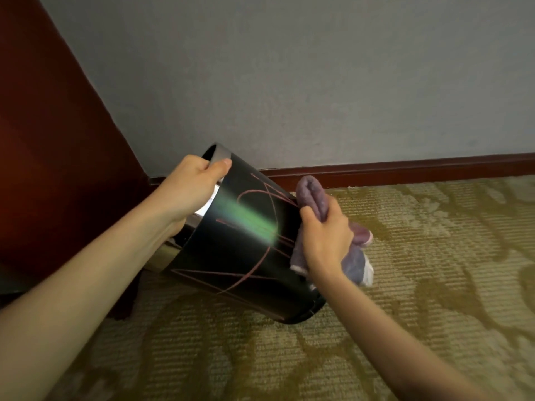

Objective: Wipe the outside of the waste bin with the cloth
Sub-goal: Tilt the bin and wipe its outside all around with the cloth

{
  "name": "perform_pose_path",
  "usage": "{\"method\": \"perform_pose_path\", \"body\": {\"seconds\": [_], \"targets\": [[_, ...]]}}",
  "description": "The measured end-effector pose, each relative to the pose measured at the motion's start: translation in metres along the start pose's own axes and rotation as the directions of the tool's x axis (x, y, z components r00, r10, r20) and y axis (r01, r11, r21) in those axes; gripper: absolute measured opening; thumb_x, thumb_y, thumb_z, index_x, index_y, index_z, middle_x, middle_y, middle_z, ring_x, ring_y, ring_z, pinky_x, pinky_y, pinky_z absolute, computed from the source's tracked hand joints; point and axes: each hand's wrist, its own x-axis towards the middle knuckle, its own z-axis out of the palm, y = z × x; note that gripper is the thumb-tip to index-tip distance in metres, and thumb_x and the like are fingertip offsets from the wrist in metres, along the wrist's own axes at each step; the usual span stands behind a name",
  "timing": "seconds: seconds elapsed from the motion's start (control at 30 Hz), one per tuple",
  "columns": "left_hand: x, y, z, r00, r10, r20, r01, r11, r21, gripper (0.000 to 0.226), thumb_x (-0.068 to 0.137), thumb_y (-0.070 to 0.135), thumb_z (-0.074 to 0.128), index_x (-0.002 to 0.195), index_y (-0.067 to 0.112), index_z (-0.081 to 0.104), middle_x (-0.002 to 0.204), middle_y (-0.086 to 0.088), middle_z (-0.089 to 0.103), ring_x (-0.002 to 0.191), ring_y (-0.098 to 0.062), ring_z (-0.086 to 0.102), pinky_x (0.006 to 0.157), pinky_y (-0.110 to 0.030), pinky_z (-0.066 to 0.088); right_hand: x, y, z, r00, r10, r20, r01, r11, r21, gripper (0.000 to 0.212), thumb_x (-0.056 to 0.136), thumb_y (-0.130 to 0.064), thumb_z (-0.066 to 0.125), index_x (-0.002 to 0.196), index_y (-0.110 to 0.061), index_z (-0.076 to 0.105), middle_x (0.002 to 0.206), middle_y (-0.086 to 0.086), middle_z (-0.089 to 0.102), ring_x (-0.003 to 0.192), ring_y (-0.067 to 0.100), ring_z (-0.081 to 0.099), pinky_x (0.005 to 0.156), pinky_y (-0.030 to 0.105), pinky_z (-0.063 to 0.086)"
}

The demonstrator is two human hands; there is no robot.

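Note:
The waste bin is glossy black with thin red line patterns and a silver rim. It is tilted toward the left, its base low on the carpet at the right. My left hand grips the silver rim at the top, thumb over the edge. My right hand holds a bunched purple cloth pressed against the bin's right outer side. Part of the cloth hangs below and behind my hand. The bin's inside is hidden.
A grey wall with a dark red baseboard runs behind the bin. A dark red wooden panel stands at the left. Patterned beige carpet covers the floor to the right and front.

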Motion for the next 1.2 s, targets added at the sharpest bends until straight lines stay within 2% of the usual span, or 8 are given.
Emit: {"method": "perform_pose_path", "body": {"seconds": [0.2, 0.27, 0.4, 0.57, 0.83, 0.93, 1.03, 1.2], "targets": [[0.001, -0.001, -0.006, 1.000, -0.005, -0.009, 0.005, 1.000, 0.017, 0.046, 0.097, 0.039, 0.048, 0.086, 0.000, 0.069, 0.087, -0.010, 0.071, 0.081, -0.013, 0.069, 0.068, -0.020, 0.045, -0.029, 0.007, 0.010, 0.996, -0.082, 0.029, 0.086, 0.982, -0.170, 0.056, 0.088, -0.035, 0.052, 0.139, -0.018, 0.037, 0.142, 0.003, 0.044, 0.131, 0.025, 0.031, 0.107, 0.045, 0.017], [-0.005, -0.003, -0.010, 1.000, 0.006, 0.002, -0.006, 1.000, -0.007, 0.041, 0.097, 0.036, 0.048, 0.088, 0.004, 0.072, 0.088, -0.007, 0.075, 0.077, -0.005, 0.070, 0.067, -0.016, 0.046, -0.025, 0.009, 0.010, 0.985, -0.157, 0.071, 0.170, 0.956, -0.241, 0.054, 0.089, -0.040, 0.049, 0.138, -0.018, 0.038, 0.141, 0.002, 0.045, 0.129, 0.024, 0.033, 0.104, 0.043, 0.019], [-0.015, -0.007, -0.010, 0.999, 0.028, -0.016, -0.029, 0.998, -0.054, 0.042, 0.098, 0.032, 0.048, 0.091, -0.004, 0.070, 0.093, -0.013, 0.075, 0.089, -0.017, 0.071, 0.076, -0.024, 0.045, -0.011, 0.008, 0.010, 0.955, -0.287, 0.075, 0.297, 0.912, -0.283, 0.044, 0.085, -0.040, 0.051, 0.124, -0.019, 0.053, 0.120, 0.002, 0.061, 0.112, 0.025, 0.045, 0.090, 0.039, 0.025], [-0.023, -0.006, -0.004, 0.996, 0.072, 0.042, -0.069, 0.995, -0.073, 0.043, 0.099, 0.029, 0.045, 0.093, -0.008, 0.066, 0.093, -0.018, 0.073, 0.088, -0.021, 0.070, 0.072, -0.018, 0.048, 0.015, -0.004, 0.010, 0.979, -0.184, 0.085, 0.199, 0.954, -0.226, 0.033, 0.077, -0.047, 0.041, 0.087, -0.020, 0.056, 0.084, 0.004, 0.059, 0.093, 0.029, 0.051, 0.085, 0.040, 0.027], [-0.038, -0.002, 0.013, 0.996, 0.094, 0.008, -0.093, 0.989, -0.112, 0.051, 0.099, 0.023, 0.047, 0.051, 0.022, 0.065, 0.049, 0.014, 0.063, 0.050, 0.006, 0.060, 0.049, -0.004, 0.041, 0.070, -0.017, 0.015, 0.935, 0.095, 0.343, 0.009, 0.957, -0.290, 0.058, 0.086, -0.054, 0.050, 0.121, -0.011, 0.063, 0.118, 0.020, 0.065, 0.107, 0.037, 0.059, 0.092, 0.042, 0.045], [-0.035, -0.003, 0.011, 0.997, 0.051, -0.066, -0.057, 0.994, -0.095, 0.047, 0.098, 0.030, 0.049, 0.054, 0.014, 0.053, 0.051, 0.007, 0.052, 0.047, 0.002, 0.050, 0.050, -0.010, 0.038, 0.061, -0.018, 0.016, 0.949, 0.073, 0.307, -0.001, 0.974, -0.228, 0.051, 0.086, -0.050, 0.050, 0.117, -0.013, 0.065, 0.115, 0.017, 0.067, 0.107, 0.037, 0.059, 0.095, 0.045, 0.044], [-0.028, -0.006, 0.003, 1.000, 0.023, -0.018, -0.025, 0.998, -0.065, 0.056, 0.095, 0.041, 0.047, 0.074, -0.009, 0.057, 0.074, -0.008, 0.052, 0.070, -0.015, 0.052, 0.072, -0.029, 0.037, 0.042, -0.019, 0.016, 0.981, 0.024, 0.191, 0.011, 0.984, -0.179, 0.040, 0.085, -0.044, 0.049, 0.107, -0.014, 0.065, 0.109, 0.014, 0.068, 0.104, 0.037, 0.059, 0.094, 0.047, 0.043], [-0.017, 0.003, 0.007, 1.000, 0.024, -0.005, -0.024, 0.999, -0.029, 0.032, 0.089, 0.049, 0.046, 0.084, 0.019, 0.057, 0.084, -0.006, 0.048, 0.079, -0.016, 0.047, 0.076, -0.033, 0.032, -0.010, -0.020, 0.014, 0.995, -0.095, -0.014, 0.095, 0.995, -0.004, 0.039, 0.077, -0.042, 0.047, 0.104, -0.018, 0.064, 0.105, 0.005, 0.069, 0.102, 0.028, 0.059, 0.100, 0.046, 0.038]]}}
